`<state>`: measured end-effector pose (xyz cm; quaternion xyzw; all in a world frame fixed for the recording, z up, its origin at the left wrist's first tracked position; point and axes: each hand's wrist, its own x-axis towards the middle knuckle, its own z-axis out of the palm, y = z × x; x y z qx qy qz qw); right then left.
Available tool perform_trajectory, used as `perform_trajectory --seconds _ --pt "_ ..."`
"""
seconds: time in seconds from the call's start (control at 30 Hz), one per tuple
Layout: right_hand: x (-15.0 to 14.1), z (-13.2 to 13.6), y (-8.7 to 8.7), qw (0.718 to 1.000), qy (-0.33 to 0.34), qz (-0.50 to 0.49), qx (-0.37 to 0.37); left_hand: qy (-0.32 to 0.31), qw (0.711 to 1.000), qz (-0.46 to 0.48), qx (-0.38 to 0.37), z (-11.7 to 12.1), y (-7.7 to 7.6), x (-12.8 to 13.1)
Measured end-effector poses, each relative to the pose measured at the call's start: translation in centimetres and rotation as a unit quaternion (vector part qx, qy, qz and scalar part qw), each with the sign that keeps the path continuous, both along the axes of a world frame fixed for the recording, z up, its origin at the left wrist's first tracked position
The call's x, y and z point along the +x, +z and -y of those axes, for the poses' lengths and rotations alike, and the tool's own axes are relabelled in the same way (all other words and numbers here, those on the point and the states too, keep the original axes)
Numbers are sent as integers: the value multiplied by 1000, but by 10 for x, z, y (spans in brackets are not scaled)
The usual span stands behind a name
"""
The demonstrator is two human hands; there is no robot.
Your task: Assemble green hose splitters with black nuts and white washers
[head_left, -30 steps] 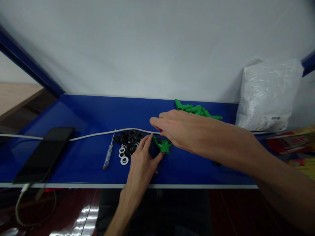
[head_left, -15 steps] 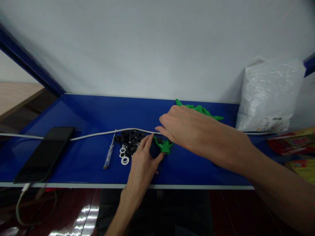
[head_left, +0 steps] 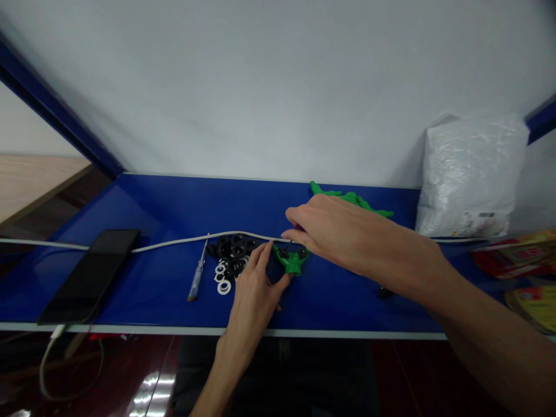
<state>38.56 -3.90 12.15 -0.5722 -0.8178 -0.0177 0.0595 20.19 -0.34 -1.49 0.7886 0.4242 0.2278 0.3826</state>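
A small green Y-shaped hose splitter (head_left: 292,264) with dark round pieces in its two arms lies on the blue tabletop. My left hand (head_left: 252,286) steadies it from the left, thumb at its lower end and fingertips by its upper left arm. Just above the splitter, my right hand (head_left: 319,229) is closed in a pinch. Something thin and dark seems to run down from its fingertips to the left arm; its kind is unclear. Beside my left hand is a pile of black rings (head_left: 237,246) and white washers (head_left: 224,286).
A clear-handled screwdriver (head_left: 196,281) lies left of the pile. Farther left is a black phone (head_left: 91,275); a white cable (head_left: 174,242) crosses the table. More green pieces (head_left: 324,190) sit near the wall, partly behind my right hand. A white plastic package (head_left: 471,179) stands right.
The view has shifted slightly. My right hand has turned a little over the splitter, and both its dark round pieces now show more clearly. My left hand keeps its hold.
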Motion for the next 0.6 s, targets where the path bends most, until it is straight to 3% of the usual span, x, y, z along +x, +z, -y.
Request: perform_trajectory --seconds 0.17,0.3,0.47,0.6 --pt "3 0 -1 997 -76 16 -4 0 1000 7 19 0 -1 0" --pt "9 22 -16 982 -164 -78 -53 7 1000 9 5 0 -2 0" --pt "11 85 -72 935 -230 -271 19 12 1000 0 -1 0 -1 0" --pt "11 134 -117 891 -285 -346 77 8 1000 -12 7 0 1 -1"
